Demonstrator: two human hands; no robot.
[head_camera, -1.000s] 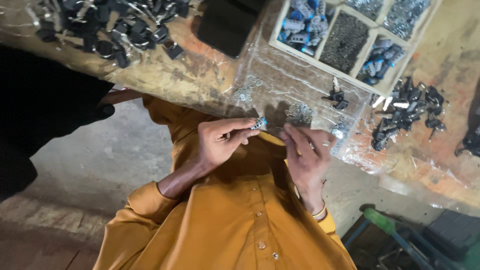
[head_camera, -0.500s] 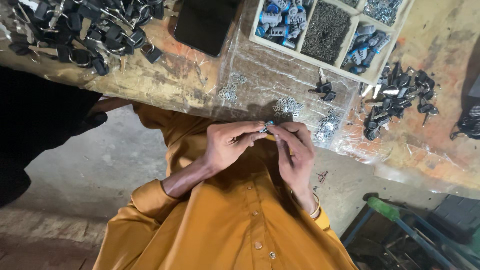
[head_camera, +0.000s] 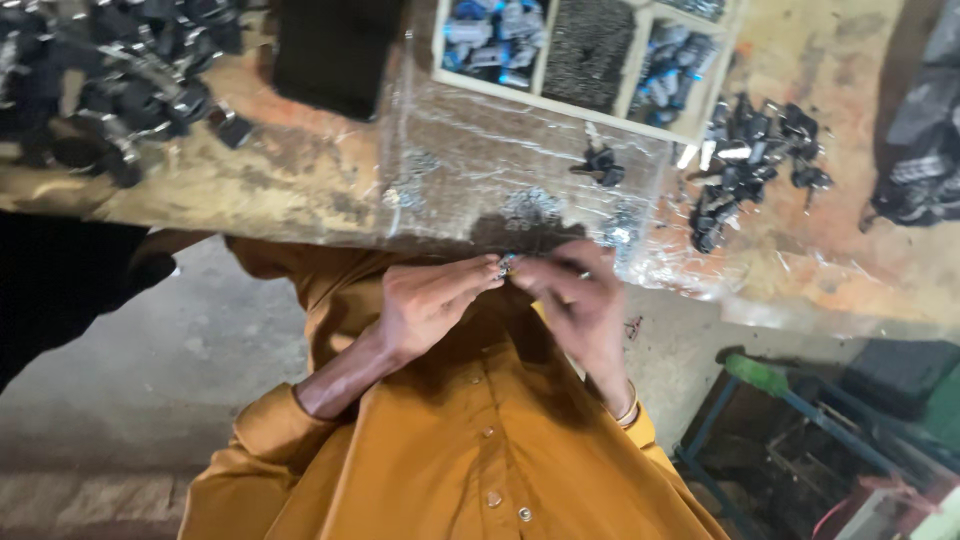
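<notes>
My left hand (head_camera: 428, 303) and my right hand (head_camera: 580, 300) meet in front of my chest, just below the edge of the workbench (head_camera: 300, 180). Their fingertips pinch one small metal part (head_camera: 508, 265) between them. The part is tiny and blurred, so its shape is unclear. I wear a mustard-yellow buttoned shirt (head_camera: 460, 460), and a bangle sits on my right wrist.
A clear plastic sheet (head_camera: 480, 170) covers the bench middle. A white divided tray (head_camera: 590, 50) holds bluish and dark small parts. Black parts lie in piles at the left (head_camera: 110, 80) and right (head_camera: 750, 160). A dark block (head_camera: 330, 50) stands behind. A metal frame (head_camera: 800, 440) is at lower right.
My hands have stayed together on the small part and closed tighter around it. The view has shifted, so the bench and tray sit higher and further right.
</notes>
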